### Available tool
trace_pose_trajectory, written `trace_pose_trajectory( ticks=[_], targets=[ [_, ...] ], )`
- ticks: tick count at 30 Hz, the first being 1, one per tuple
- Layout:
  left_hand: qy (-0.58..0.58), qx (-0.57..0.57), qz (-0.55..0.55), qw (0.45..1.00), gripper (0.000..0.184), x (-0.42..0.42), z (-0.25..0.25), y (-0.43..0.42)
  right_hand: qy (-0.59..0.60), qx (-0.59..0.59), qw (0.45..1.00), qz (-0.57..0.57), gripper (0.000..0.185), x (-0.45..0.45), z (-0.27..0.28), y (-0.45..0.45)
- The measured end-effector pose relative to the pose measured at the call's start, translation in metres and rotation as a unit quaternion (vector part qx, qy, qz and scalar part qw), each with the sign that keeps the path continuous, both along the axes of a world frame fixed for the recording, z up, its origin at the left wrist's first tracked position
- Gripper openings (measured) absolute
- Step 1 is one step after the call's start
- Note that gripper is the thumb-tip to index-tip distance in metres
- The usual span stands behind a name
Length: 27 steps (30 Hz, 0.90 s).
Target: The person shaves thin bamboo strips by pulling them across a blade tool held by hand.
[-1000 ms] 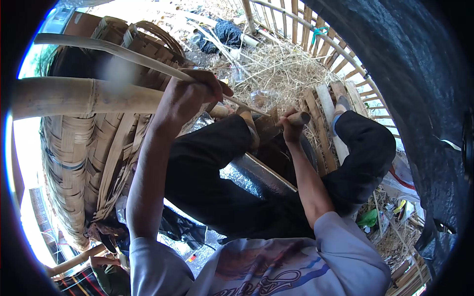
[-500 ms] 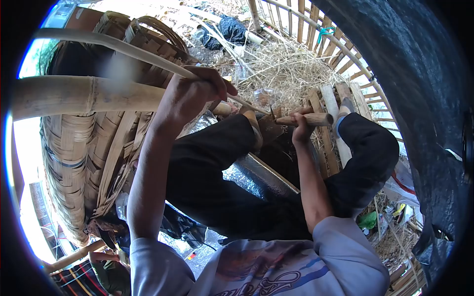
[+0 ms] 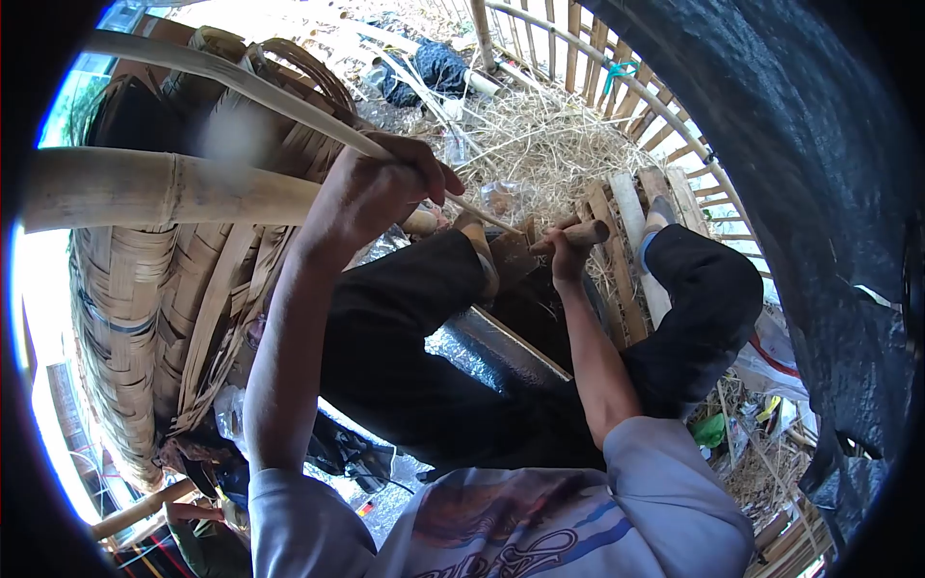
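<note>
My left hand (image 3: 381, 193) is closed round a long pale bamboo strip (image 3: 241, 91), which runs from the upper left down to a thin end between my knees. My right hand (image 3: 568, 252) is wrapped round the thick, round wooden handle (image 3: 587, 233) of a knife. Its small dark blade shows only in part, close to the thin end of the strip; whether they touch I cannot tell. Beneath the strip's end lies a brown flat piece (image 3: 512, 258) between my legs.
A thick bamboo pole (image 3: 106, 188) juts in from the left, over large woven bamboo baskets (image 3: 125, 318). Dry straw (image 3: 559, 135) covers the ground ahead, beside wooden slats (image 3: 617, 260). A bamboo fence (image 3: 665, 111) and dark plastic sheeting (image 3: 819, 193) stand on the right. Another person's arm (image 3: 198, 512) shows at lower left.
My right hand has shifted slightly left, and the knife handle has turned, its butt tilting up and more towards me. My left hand keeps its hold on the strip. The view has shifted slightly.
</note>
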<state>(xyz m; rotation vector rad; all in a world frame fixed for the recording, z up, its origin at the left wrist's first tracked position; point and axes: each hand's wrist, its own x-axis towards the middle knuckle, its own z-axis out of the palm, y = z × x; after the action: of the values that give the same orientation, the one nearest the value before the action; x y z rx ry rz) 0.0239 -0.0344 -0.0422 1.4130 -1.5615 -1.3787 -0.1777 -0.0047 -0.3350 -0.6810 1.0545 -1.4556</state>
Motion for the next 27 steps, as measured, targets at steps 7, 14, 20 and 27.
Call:
trace_pose_trajectory(
  ticks=[7, 14, 20, 27],
  targets=[
    [-0.06, 0.001, 0.046, 0.997, 0.023, -0.003, 0.009, 0.007, -0.035, -0.089, 0.995, -0.013, 0.011, 0.003, 0.0, 0.004],
    [-0.039, -0.018, 0.033, 0.999, 0.027, 0.003, 0.009, 0.007, -0.093, -0.053, 0.994, -0.035, 0.011, -0.003, 0.017, -0.006],
    [-0.008, -0.006, 0.066, 0.998, 0.029, -0.004, 0.01, 0.008, 0.066, -0.099, 0.993, -0.009, 0.01, 0.003, -0.012, 0.002],
    [-0.014, -0.026, 0.001, 1.0, 0.027, 0.004, 0.005, 0.003, -0.128, -0.089, 0.988, -0.003, 0.012, -0.007, 0.022, -0.003]
  ],
)
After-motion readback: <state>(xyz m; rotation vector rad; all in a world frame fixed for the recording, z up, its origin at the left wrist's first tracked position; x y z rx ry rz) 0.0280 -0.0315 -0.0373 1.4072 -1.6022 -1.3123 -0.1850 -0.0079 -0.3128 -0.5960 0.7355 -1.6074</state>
